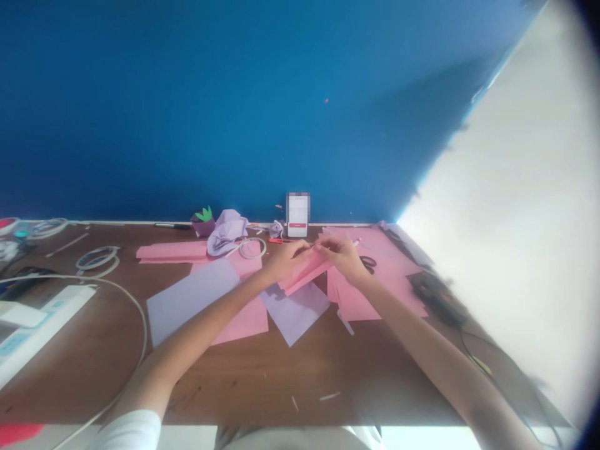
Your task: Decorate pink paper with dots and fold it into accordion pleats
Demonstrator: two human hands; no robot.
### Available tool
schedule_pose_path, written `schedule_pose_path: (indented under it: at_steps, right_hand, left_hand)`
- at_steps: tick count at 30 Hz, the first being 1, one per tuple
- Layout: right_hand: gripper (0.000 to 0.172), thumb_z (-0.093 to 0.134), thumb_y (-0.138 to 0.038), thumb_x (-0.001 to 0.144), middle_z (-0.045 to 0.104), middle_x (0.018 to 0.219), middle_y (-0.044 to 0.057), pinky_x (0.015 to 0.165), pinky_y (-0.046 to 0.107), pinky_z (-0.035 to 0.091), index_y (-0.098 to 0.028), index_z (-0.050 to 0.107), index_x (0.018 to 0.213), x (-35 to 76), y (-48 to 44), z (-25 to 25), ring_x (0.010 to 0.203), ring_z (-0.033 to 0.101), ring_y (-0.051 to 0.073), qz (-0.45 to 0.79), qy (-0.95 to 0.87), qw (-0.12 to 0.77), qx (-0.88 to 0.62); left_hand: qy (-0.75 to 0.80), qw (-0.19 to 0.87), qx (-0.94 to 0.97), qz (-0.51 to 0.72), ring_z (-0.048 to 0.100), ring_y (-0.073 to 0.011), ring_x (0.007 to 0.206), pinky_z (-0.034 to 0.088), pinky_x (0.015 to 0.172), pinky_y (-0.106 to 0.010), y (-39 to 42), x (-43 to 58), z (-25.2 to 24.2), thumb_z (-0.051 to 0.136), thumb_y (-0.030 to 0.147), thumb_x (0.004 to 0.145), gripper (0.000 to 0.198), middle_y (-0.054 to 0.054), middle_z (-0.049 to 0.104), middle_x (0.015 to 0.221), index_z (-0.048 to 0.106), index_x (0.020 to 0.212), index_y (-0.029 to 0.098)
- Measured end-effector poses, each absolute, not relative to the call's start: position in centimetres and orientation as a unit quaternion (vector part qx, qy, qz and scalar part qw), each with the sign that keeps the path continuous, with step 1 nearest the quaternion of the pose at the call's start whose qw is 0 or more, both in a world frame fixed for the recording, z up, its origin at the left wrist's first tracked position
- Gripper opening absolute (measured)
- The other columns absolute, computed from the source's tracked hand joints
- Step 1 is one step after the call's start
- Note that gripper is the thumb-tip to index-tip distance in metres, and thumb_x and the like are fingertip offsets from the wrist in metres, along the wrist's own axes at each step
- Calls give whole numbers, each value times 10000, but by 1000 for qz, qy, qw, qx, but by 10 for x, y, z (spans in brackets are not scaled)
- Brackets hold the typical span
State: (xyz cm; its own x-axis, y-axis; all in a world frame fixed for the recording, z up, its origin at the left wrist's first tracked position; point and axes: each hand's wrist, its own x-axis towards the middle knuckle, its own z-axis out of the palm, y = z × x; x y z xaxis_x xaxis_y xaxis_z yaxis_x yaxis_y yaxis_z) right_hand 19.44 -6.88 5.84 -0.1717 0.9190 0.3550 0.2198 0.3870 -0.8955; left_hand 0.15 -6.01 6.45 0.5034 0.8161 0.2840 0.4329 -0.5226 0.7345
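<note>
My left hand (287,257) and my right hand (340,253) meet over the middle of the brown table (262,369), both pinched on a folded pink paper strip (307,274) held just above the surface. Under it lie a lilac sheet (296,312) and a flat pink sheet (244,315). A larger lilac sheet (190,297) lies to the left. More pink sheets (389,275) spread out to the right of my right hand.
A folded pink stack (171,252), crumpled lilac paper (227,231), a purple paper pot (203,222), tape rolls (98,257) and a phone (297,215) stand near the blue wall. Scissors (369,262) and a dark tool (434,294) lie right. A white cable (135,312) and power strip (42,319) lie left.
</note>
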Motion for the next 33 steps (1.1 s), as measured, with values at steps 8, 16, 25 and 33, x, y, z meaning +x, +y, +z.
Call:
schedule_pose_path:
  at_steps: [8, 16, 25, 33]
  right_hand:
    - [196, 592, -390, 847, 655, 842, 22, 739, 299, 420, -211, 672, 849, 193, -69, 57, 798, 580, 170, 343, -691, 485, -412]
    - [214, 603, -402, 835, 652, 810, 26, 707, 289, 420, -197, 660, 813, 193, -69, 58, 765, 576, 166, 359, -705, 457, -407]
    - [211, 603, -394, 816, 671, 802, 33, 710, 311, 416, -202, 683, 784, 202, -65, 57, 775, 584, 183, 325, -666, 502, -446]
    - [232, 597, -401, 820, 662, 795, 31, 689, 295, 421, -194, 683, 763, 203, -64, 60, 751, 581, 166, 345, -703, 451, -429]
  left_hand:
    - [392, 231, 824, 337, 565, -128, 697, 363, 630, -242, -62, 5, 62, 456, 298, 914, 232, 1, 664, 790, 634, 827, 176]
    - [394, 205, 827, 344, 521, -117, 631, 344, 603, -243, -65, 8, 58, 472, 280, 897, 249, -1, 640, 717, 634, 748, 163]
    - [390, 240, 834, 308, 569, -132, 695, 358, 630, -242, -58, 4, 52, 436, 295, 924, 246, -5, 657, 788, 632, 836, 175]
    - [389, 257, 828, 310, 542, -127, 662, 354, 613, -237, -61, 6, 53, 450, 318, 917, 236, 3, 632, 753, 617, 837, 172]
